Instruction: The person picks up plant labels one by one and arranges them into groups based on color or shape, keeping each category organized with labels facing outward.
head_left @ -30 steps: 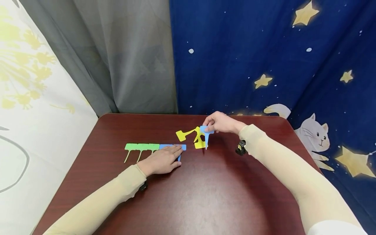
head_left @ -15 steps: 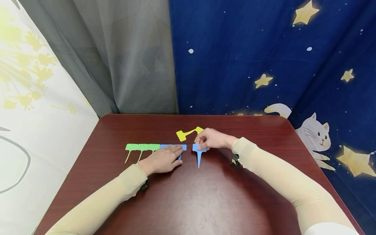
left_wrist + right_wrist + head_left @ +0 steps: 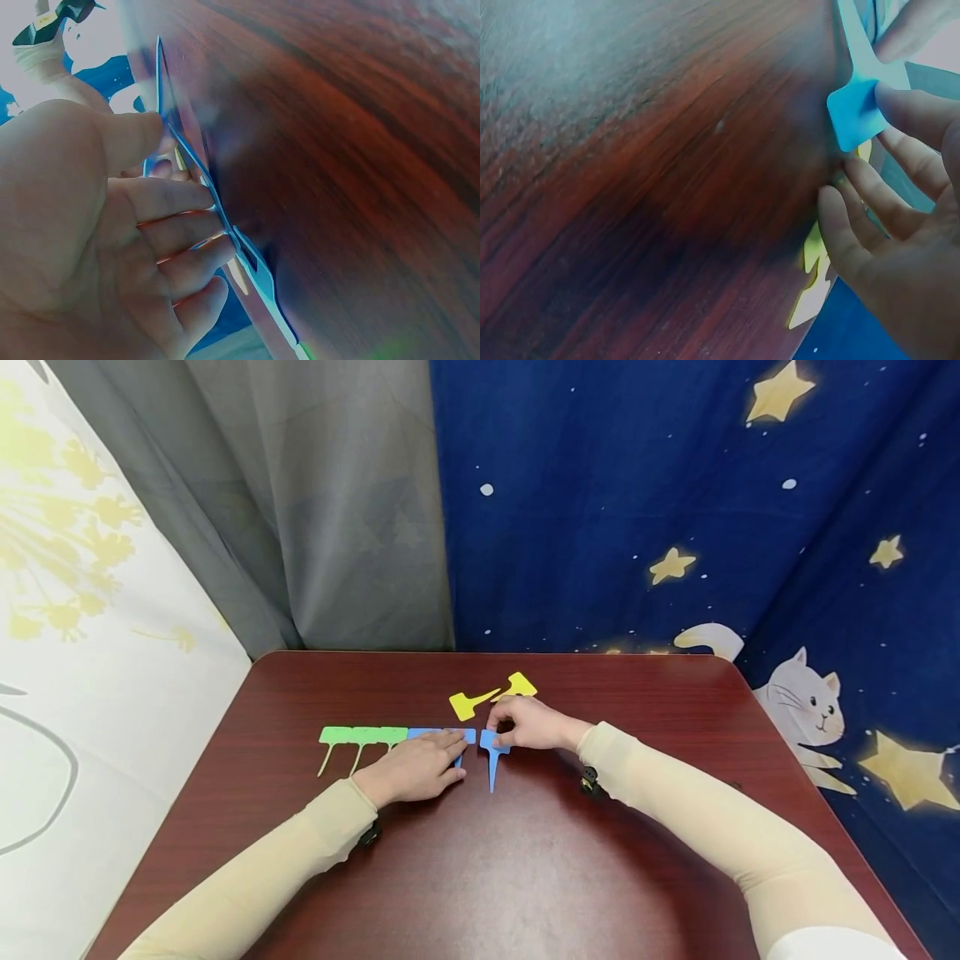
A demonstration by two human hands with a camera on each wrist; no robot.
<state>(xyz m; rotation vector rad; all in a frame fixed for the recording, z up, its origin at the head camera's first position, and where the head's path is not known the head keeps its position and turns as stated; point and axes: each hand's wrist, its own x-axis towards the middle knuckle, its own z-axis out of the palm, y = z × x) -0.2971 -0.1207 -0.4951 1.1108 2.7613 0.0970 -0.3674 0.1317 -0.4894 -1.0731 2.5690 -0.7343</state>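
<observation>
My left hand (image 3: 417,768) rests with straight fingers on blue T-shaped plant labels (image 3: 425,732) lying on the table, partly hidden under it. To their left, three green plant labels (image 3: 365,735) continue the row, heads side by side and stems toward me. My right hand (image 3: 534,723) pinches another blue plant label (image 3: 491,760) by its head between thumb and fingers, stem pointing toward me, just right of the row's end. In the right wrist view the thumb lies on the face of this blue label (image 3: 853,114). Behind the right hand lie yellow plant labels (image 3: 467,705), partly covered by it.
The dark red-brown table (image 3: 495,877) has rounded far corners. Beyond its far edge hang a grey curtain (image 3: 360,527) and a navy curtain (image 3: 585,527) with stars. A white patterned cloth (image 3: 112,693) hangs along the left side.
My right hand has brought the blue label from above the yellow labels leftward and toward me, beside the row's end. A yellow label has shifted or turned behind it. The left hand stays put.
</observation>
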